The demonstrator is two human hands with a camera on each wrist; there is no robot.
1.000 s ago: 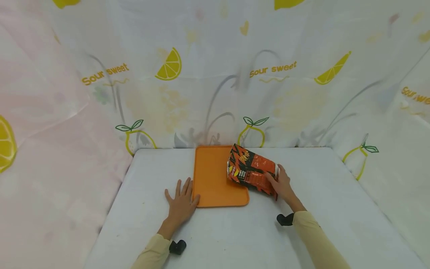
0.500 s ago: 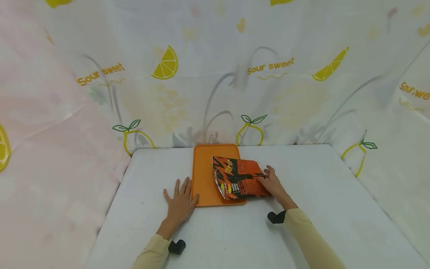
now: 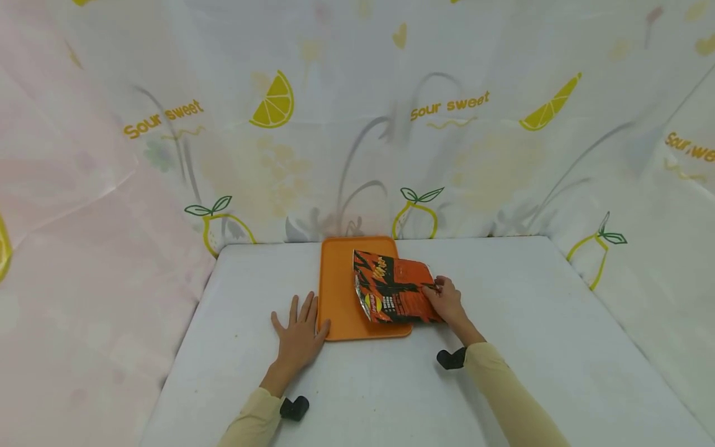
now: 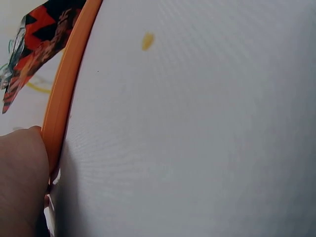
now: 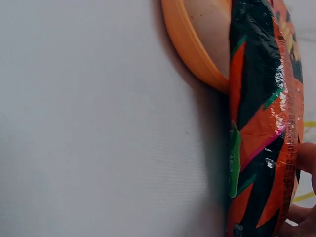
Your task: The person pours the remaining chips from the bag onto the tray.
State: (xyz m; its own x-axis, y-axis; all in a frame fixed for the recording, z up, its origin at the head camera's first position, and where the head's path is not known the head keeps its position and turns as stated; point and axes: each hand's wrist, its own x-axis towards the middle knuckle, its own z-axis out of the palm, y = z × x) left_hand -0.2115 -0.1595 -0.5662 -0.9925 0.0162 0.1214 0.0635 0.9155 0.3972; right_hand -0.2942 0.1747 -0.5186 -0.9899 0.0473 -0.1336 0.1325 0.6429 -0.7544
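An orange and black chip bag point(image 3: 393, 287) with a yellow logo lies slanted over the right part of an orange tray point(image 3: 335, 310). My right hand point(image 3: 447, 303) grips the bag's right end, the thumb on its upper face. In the right wrist view the bag point(image 5: 266, 118) overhangs the tray's rounded corner point(image 5: 190, 47), and only a few fingers show behind it. Flat on the table, fingers spread, my left hand point(image 3: 298, 341) touches the tray's left edge with the thumb. The left wrist view shows that hand point(image 4: 22, 177) against the tray's rim point(image 4: 66, 94).
A white-covered table point(image 3: 368, 391) carries the tray near its back edge. Behind and at both sides hangs a pale curtain point(image 3: 335, 155) printed with lemons and lettering. Each wrist wears a small black device point(image 3: 294, 408).
The bag has moved left and towards me, from tilted over the tray's right edge to lower across it. My right hand moved left with it; the left hand stayed put.
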